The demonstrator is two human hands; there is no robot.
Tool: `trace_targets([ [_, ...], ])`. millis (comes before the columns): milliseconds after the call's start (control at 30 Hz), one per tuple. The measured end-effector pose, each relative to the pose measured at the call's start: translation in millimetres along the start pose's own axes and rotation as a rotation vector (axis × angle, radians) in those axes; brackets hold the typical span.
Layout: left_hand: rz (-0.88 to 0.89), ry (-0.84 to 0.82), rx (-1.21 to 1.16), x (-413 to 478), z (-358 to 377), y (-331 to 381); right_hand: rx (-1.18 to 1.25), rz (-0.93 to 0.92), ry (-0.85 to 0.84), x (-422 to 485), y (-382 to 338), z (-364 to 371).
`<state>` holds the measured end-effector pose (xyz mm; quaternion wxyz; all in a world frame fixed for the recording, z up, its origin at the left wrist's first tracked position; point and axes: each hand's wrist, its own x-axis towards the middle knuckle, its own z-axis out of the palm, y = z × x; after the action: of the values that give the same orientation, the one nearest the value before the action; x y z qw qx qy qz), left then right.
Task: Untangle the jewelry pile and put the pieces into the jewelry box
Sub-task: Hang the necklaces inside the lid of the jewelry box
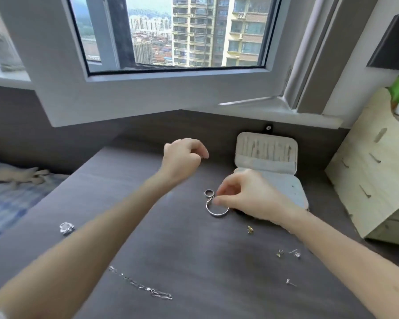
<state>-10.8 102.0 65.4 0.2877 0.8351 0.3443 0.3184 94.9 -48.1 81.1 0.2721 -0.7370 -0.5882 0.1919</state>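
The cream jewelry box (293, 192) lies open at the back right of the dark table (182, 249), its lid (266, 150) propped upright. My right hand (251, 199) reaches in front of the box and pinches the upper left of a silver bangle (217, 213) that rests on the table. A small silver ring (209, 192) lies touching the bangle's top. My left hand (182, 160) hovers above the table to the left of the box, fingers curled with thumb near the fingertips and nothing visible in them.
Spread over the table are a silver chain (141, 284), a chunky silver ring (66, 227), a gold earring (250, 229), small earrings (288, 253) and a stud (290, 282). A wooden drawer unit (378, 180) stands at the right. An open window sash (148, 95) overhangs the back.
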Motion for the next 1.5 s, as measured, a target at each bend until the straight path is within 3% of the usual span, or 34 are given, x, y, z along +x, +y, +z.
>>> trace_targets([
  [167, -0.155, -0.2, -0.175, -64, -63, -26, -0.104, -0.225, -0.292, -47, -35, 74],
  [367, -0.173, -0.41, -0.141, -133, -99, -40, -0.202, -0.252, -0.314, -70, -49, 108],
  [533, -0.004, -0.56, 0.048, -170, -99, -50, -0.13, -0.174, -0.317, -73, -56, 100],
  [700, 0.05, -0.505, -0.035, -182, -86, -45, 0.171, -0.074, -0.257, -70, -66, 72],
  [800, 0.029, -0.457, -0.165, -178, -83, -29, 0.227, -0.079, -0.268, -69, -66, 59],
  [967, -0.067, -0.532, -0.425, -171, -87, -5, 0.247, -0.107, -0.239, -73, -68, 39],
  [1200, 0.057, -0.463, -0.27, -163, -72, 15, 0.274, -0.117, -0.184, -84, -65, 18],
  [1367, 0.178, -0.305, -0.157, -159, -67, 32, 0.079, -0.141, -0.128, -93, -63, 9],
  [1500, 0.177, -0.281, -0.114, -159, -68, 48, -0.057, -0.151, -0.03, -97, -63, 6],
])
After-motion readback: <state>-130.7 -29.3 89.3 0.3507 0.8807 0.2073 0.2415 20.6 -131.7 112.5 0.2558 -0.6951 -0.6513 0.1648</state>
